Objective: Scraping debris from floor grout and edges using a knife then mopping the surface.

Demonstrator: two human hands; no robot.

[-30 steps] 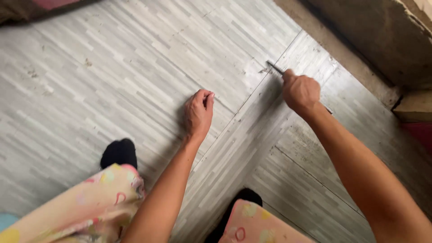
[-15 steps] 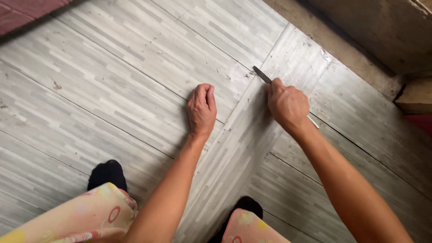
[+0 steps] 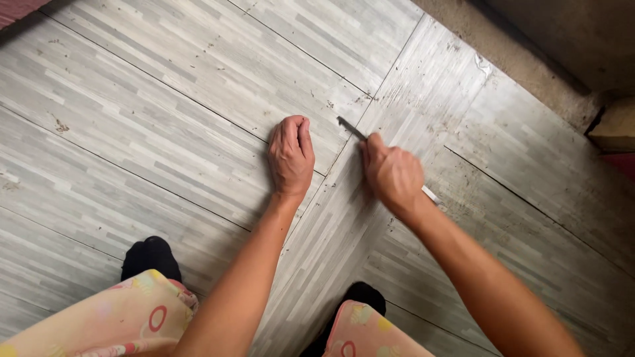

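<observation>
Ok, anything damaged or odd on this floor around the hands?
Yes. The grey vinyl sheet under the right hand is scuffed and dirty, its far corner torn and curling near the concrete edge. Dark specks dot the seam by the blade.
</observation>
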